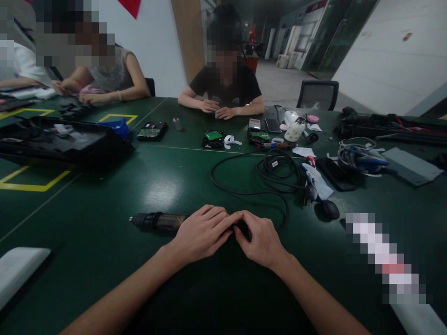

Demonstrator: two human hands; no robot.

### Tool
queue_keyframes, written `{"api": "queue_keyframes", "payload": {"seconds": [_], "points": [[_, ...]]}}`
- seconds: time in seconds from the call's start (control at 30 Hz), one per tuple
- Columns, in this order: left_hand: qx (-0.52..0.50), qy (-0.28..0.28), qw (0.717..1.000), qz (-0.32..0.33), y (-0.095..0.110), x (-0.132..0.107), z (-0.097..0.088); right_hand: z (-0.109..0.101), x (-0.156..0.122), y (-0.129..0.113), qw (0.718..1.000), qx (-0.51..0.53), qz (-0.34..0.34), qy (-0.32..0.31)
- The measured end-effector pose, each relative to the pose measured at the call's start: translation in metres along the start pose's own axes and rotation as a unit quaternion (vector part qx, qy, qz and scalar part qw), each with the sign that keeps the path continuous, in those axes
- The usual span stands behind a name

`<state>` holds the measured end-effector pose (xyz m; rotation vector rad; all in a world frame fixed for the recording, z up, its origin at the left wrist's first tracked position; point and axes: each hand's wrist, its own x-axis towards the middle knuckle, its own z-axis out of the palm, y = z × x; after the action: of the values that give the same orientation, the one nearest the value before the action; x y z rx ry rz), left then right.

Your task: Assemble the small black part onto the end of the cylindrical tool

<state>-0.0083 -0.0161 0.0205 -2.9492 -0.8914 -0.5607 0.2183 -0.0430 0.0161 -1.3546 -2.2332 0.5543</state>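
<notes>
An electric screwdriver [164,221] lies across the green table in front of me, its bit pointing left. My left hand [200,232] is closed over its body from above, so the middle of the tool is hidden. At the tool's right end, my right hand [258,235] is pinched with its fingertips against those of the left. Between them shows a dark part, apparently where the cord joins, though my fingers mostly cover it. A black cord [287,209] curves away from behind my right hand into loose coils farther back.
Across the table [104,279], a person in black [226,88] handles a small item near hard drives [213,138]. Another person sits at the left behind a black tray [63,139]. A mouse [328,210], a bottle [295,129] and tools lie at the right.
</notes>
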Motion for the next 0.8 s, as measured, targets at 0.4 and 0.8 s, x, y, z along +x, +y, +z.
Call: {"api": "queue_keyframes", "payload": {"seconds": [0.4,0.8], "points": [[0.043,0.014,0.998,0.039,-0.0019,-0.0064,0.0091,-0.0042,0.0009,-0.0022,0.999,0.030,0.002,-0.015],[0.044,0.014,0.998,0.048,-0.0026,-0.0071,0.0097,-0.0042,0.0005,-0.0025,0.999,0.035,0.000,-0.013]]}}
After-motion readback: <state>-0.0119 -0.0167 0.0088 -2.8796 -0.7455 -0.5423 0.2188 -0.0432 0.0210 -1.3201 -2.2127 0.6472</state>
